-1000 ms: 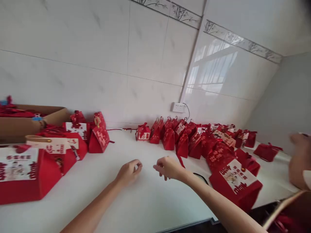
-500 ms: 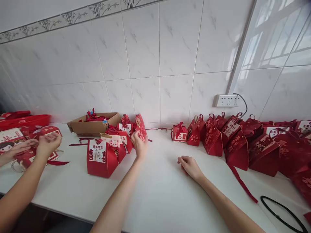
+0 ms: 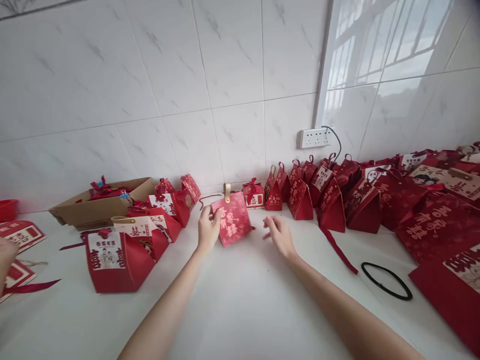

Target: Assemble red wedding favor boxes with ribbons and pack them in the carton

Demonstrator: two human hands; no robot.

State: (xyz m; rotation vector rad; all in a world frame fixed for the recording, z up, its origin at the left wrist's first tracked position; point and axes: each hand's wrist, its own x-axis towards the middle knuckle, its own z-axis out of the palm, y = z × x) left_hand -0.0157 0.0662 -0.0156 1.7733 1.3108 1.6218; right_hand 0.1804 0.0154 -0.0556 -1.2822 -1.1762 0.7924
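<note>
My left hand [image 3: 208, 227] grips a small red gift box [image 3: 235, 220] by its left edge, just above the white table. Pale printed characters cover its front, and a gold loop handle [image 3: 227, 191] stands up from the top. Just right of it is my right hand [image 3: 279, 235], fingers loosely bent and apart, with nothing visible in them and a gap to the box. Behind the held box, a small box with a red bow [image 3: 254, 194] stands by the wall.
Several peaked red boxes [image 3: 299, 195] line the right side, beside a red ribbon [image 3: 339, 251] and a black loop [image 3: 387, 281]. At left are more red boxes [image 3: 112, 260] and a cardboard tray [image 3: 71, 215]. Another person's hand [image 3: 6, 260] shows at the left edge.
My left hand has taken the red box from the group at left and brought it to the middle. My right hand has come near it with fingers more apart. The view has swung right.
</note>
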